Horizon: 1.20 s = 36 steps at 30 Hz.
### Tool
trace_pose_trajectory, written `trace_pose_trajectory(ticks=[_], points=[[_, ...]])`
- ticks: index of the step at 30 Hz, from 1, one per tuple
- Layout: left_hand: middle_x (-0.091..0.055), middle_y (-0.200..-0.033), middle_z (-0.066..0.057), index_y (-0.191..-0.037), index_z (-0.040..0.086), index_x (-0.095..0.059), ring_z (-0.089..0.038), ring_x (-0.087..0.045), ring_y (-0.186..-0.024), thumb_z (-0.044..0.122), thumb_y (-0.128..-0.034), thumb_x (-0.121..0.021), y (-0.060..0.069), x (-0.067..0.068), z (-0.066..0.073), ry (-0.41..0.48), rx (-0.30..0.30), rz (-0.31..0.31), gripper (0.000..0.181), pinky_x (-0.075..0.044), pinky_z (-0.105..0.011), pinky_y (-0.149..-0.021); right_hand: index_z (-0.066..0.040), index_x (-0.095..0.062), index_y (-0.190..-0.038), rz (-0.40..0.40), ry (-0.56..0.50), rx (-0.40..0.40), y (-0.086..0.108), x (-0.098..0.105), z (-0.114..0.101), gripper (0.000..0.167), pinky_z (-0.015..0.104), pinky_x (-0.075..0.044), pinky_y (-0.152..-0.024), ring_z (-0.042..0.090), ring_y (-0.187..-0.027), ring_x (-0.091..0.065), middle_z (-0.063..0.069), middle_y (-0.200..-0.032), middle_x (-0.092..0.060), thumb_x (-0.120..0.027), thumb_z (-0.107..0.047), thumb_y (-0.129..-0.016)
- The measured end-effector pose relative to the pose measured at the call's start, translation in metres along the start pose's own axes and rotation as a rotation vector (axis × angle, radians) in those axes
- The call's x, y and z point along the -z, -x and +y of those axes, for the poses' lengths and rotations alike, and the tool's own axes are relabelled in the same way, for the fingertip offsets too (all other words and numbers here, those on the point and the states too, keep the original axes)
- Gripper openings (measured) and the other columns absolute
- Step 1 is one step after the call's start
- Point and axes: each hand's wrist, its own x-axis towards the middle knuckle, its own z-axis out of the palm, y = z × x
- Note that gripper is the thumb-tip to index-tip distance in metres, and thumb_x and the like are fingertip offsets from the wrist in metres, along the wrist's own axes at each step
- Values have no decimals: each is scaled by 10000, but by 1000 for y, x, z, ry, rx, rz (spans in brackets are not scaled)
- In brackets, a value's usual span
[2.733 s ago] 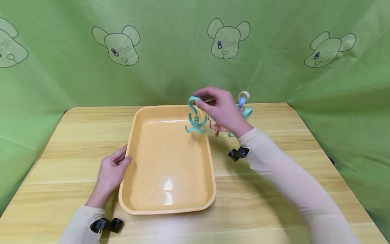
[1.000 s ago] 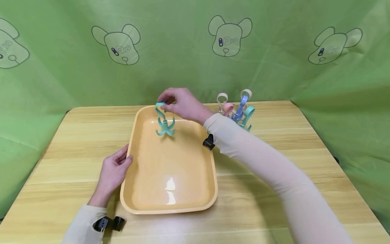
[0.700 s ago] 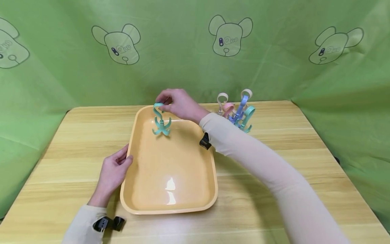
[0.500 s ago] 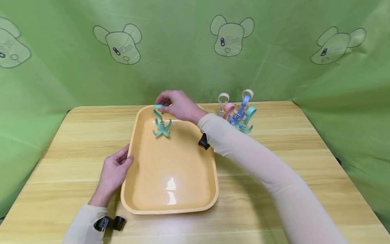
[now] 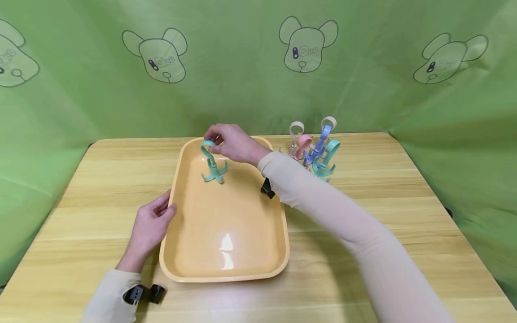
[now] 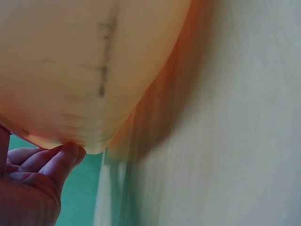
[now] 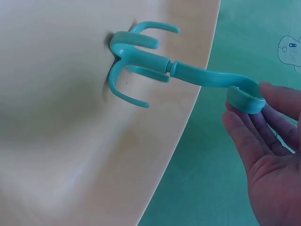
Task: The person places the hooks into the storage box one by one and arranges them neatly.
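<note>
1. At the left, the person's left hand point(image 5: 147, 226) holds the left rim of a shallow, pale-orange plastic tray point(image 5: 234, 211), with the thumb on the inner side and the fingers outside. I think this hand keeps the tray steady.

2. Inside the tray, near its far left corner, stands a turquoise plastic hook point(image 5: 213, 167) with a curled top and several upturned arms. It is about upright, and its arms seem to rest on the tray floor.

3. Next to it, the right hand point(image 5: 235, 142) has its fingers around the curled top. At least 1 finger looks to touch the curl, but I cannot tell if the hand pinches it or is loose.

4. The step in hand is, in my judgement, the setting down of this hook. The next move calls for the fingers to part gently and lift clear, without pulling the hook over.

5. To the right of the tray, 5 similar hooks stand close together on the pale wooden table point(image 5: 363, 188): 1 cream hook point(image 5: 293, 142), 1 pink hook point(image 5: 304, 139), 1 blue hook point(image 5: 325, 130), 1 off-white hook point(image 5: 329, 120) mostly hidden, and 1 more turquoise hook point(image 5: 333, 144).
</note>
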Motion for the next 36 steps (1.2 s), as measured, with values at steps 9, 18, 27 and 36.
trace_pose_trajectory(ticks=[9,18,27,36], points=[[-539,-1316,-249,-1399,-75,-466,-297,-565,-1170,57,-967,-561,0,0,1,4,-4,-2,461,-501,-167,-833,22,-542,-1333,-81,89,-28,2,6,2,479,240,-456,-931,160,-1069,-588,71,-1163,-603,-698,-174,-925],[-526,-1337,-245,-1407,-68,-456,-288,-555,-1190,80,-972,-563,-1,0,2,3,5,-12,472,-495,-175,-850,14,-565,-1308,-8,-7,-38,11,27,5,472,245,-454,-947,161,-1061,-597,104,-1173,-629,-719,-190,-911],[-534,-1323,-251,-1406,-69,-460,-298,-559,-1179,85,-976,-555,0,1,4,-5,1,-9,466,-501,-168,-833,-31,-622,-1231,52,8,-51,26,44,11,362,278,-452,-951,152,-1054,-579,40,-1146,-635,-712,-184,-916],[-532,-1327,-244,-1408,-62,-463,-290,-561,-1177,87,-979,-559,2,1,7,15,14,-19,464,-498,-152,-830,-59,-648,-1193,101,-44,-45,46,52,21,319,317,-465,-961,142,-1043,-594,17,-1135,-643,-722,-178,-907]])
